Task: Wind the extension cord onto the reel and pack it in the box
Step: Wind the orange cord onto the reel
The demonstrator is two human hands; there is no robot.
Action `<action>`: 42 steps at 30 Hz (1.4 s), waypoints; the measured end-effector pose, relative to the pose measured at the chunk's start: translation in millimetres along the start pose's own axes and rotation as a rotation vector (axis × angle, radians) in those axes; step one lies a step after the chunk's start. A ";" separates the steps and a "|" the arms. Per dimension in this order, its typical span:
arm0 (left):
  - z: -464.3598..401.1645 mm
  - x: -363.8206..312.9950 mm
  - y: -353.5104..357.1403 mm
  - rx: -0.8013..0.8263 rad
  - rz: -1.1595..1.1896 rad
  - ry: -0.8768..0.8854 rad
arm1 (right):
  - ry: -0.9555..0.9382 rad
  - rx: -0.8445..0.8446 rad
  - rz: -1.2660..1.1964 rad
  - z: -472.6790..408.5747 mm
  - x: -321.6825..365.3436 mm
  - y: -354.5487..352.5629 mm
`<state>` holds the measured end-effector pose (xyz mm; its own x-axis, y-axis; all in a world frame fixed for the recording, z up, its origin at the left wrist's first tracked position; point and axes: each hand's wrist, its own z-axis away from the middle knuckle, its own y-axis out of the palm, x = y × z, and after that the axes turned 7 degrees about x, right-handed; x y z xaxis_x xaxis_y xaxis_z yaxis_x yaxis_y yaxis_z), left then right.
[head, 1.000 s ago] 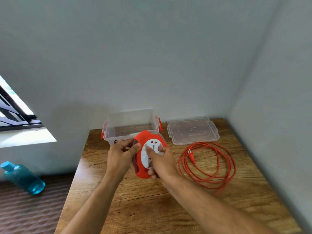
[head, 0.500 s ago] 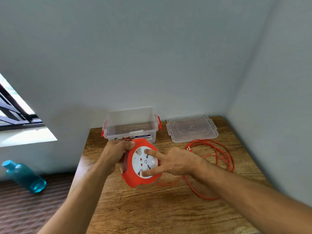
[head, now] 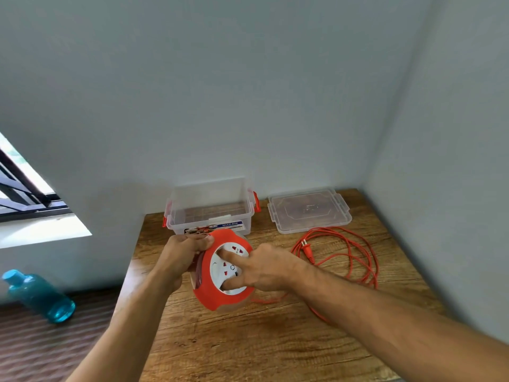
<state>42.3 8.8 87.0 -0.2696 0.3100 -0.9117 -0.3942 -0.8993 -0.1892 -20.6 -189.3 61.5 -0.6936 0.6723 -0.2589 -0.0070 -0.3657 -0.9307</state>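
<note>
An orange reel [head: 220,297] with a white socket face is held above the wooden table [head: 248,340]. My left hand [head: 181,255] grips its left rim. My right hand [head: 264,267] lies on the white face with fingers spread on it. The orange cord [head: 355,256] lies in loose loops on the table to the right, its plug [head: 307,248] at the loops' left edge. One strand runs from the loops under my right forearm toward the reel. A clear plastic box [head: 210,208] with red latches stands open behind the reel.
The box's clear lid [head: 309,210] lies flat at the back right, by the corner of two walls. A blue bottle [head: 38,296] lies on the floor to the left, below a window [head: 24,188].
My right hand has shifted from gripping the reel's lower front to spreading fingers across the white face. The reel has turned and moved slightly left; the cord's loops have shifted.
</note>
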 end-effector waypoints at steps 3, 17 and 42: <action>1.6 -0.6 1.5 0.024 0.008 0.001 | -0.035 -0.030 0.055 3.4 -2.8 -4.3; 7.8 19.3 27.6 -0.157 -0.088 0.330 | 1.150 -0.583 -1.800 -24.3 41.5 -15.8; -0.9 -11.0 22.1 0.020 0.052 0.101 | 0.708 -0.309 -0.514 3.9 5.0 1.4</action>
<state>37.3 -14.8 92.5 -0.2006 0.2290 -0.9525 -0.3994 -0.9069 -0.1339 -26.9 -188.9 60.0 -0.0560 0.9778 0.2017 0.0718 0.2055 -0.9760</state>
